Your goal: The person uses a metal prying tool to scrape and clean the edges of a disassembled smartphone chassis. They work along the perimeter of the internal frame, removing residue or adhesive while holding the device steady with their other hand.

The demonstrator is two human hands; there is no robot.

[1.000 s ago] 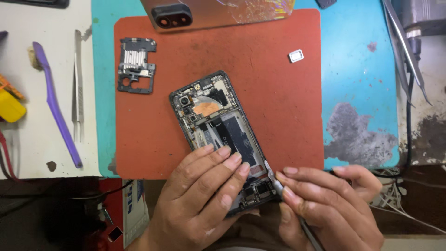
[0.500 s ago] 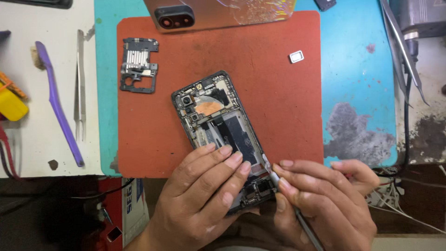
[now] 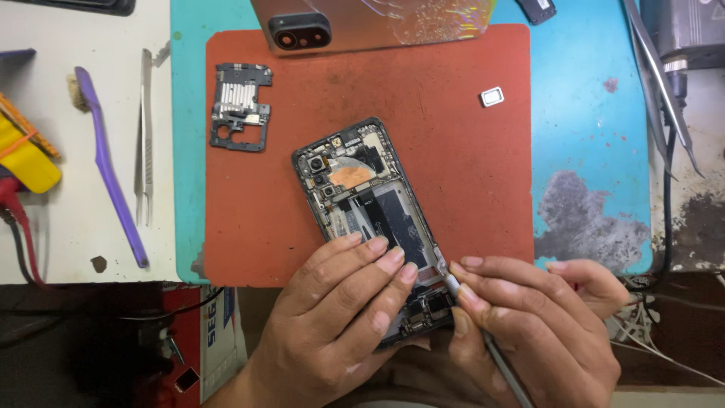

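Two hands work at the lower end of an opened phone [image 3: 368,204], which lies back-side up and slightly tilted on a red-orange work mat [image 3: 445,113], its circuit boards, camera modules and black battery exposed. The left hand [image 3: 332,317] lies flat over the phone's lower half, fingers nearly straight and close together, pressing it down rather than gripping it. The right hand [image 3: 529,325] is curled closed around a thin metal tool [image 3: 483,340], pinched between thumb and fingertips, with the tool's tip touching the phone's right edge near its lower end. On the mat, up and to the left of the phone, lies a detached black inner cover plate [image 3: 240,106], and well apart at the upper right sits a small silver card tray [image 3: 492,96]. A shiny back cover [image 3: 362,19] with a camera cutout rests across the mat's top edge. The mat lies on a blue mat [image 3: 596,136] with a worn dark patch. On the white surface to the left lie metal tweezers [image 3: 143,136], a purple plastic pry tool [image 3: 109,166] just beside them, and a yellow object [image 3: 26,159] at the frame's edge.
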